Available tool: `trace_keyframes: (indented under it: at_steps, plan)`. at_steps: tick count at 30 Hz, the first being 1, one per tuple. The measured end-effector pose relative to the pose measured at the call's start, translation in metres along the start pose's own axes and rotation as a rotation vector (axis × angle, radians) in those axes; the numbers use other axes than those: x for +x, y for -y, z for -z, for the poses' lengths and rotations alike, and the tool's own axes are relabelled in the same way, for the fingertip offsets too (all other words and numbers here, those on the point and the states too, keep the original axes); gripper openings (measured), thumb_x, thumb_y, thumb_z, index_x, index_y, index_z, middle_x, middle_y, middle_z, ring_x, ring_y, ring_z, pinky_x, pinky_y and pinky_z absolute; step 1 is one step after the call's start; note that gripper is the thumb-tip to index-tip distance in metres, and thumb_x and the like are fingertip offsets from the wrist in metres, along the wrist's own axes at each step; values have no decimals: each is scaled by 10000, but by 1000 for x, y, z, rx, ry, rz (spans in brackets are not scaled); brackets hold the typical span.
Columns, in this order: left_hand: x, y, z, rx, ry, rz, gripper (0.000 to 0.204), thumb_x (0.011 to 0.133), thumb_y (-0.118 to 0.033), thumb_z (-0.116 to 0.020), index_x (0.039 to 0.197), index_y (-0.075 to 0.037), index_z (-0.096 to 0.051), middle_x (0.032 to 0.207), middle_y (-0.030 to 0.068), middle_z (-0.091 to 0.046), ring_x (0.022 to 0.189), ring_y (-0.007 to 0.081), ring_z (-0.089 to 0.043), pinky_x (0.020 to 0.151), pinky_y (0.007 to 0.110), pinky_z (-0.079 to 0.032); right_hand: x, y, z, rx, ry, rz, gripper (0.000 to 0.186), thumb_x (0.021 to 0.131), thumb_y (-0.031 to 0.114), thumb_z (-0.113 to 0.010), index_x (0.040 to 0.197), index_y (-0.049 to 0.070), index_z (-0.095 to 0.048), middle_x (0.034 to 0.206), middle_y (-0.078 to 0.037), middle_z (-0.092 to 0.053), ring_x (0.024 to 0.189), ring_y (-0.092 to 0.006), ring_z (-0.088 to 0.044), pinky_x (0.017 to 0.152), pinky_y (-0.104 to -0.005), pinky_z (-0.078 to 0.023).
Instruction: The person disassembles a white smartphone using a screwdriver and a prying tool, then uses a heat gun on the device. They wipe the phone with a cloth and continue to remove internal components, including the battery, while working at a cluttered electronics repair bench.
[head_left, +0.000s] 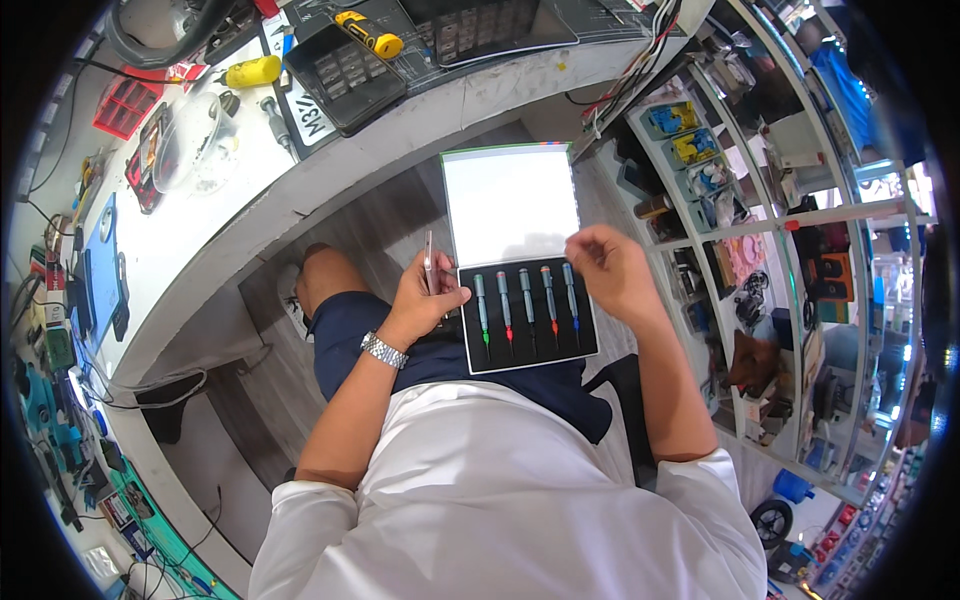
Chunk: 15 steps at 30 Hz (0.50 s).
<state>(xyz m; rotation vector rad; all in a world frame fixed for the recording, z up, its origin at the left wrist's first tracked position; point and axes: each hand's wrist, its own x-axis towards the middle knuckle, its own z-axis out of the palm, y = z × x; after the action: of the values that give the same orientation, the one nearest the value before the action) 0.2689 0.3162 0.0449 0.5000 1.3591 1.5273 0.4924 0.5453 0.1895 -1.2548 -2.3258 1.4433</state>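
Currently my left hand (pixel 418 302) grips a slim pinkish phone (pixel 431 262), its thumb at the near-left edge of the open box (pixel 475 342). Just right of that thumb, 5 screwdrivers (pixel 527 292) lie side by side in black foam. My right hand (pixel 618 272) is curled beside the box's hinge side, and I can't tell whether its fingertips pinch anything. Beyond both hands, the white-lined lid (pixel 510 200) stands raised.

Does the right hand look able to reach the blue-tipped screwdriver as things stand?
Probably yes: the right hand is close beside the blue-tipped screwdriver, and the raised box lid leaves it uncovered.
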Motion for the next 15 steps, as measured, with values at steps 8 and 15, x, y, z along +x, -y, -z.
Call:
trace_keyframes:
  at_steps: [8,15]
  plan:
    - [0,-4,-12,58,56,18,498,916,-43,-962,1249,-90,-594,999,-1,-671,853,75,-656,804,275,-577,-17,-4,-30,-312,25,-21,201,968,205,-881,967,7,-843,777,-173,-780,680,-292,-741,693,-429,-586]
    - [-5,-7,-18,95,46,-36,517,932,-111,-978,1269,-79,-588,1076,21,-694,947,78,-666,841,274,-587,-10,-7,-22,-336,47,-117,193,921,219,-843,899,28,-854,851,-200,-817,816,-388,-808,827,-469,-645]
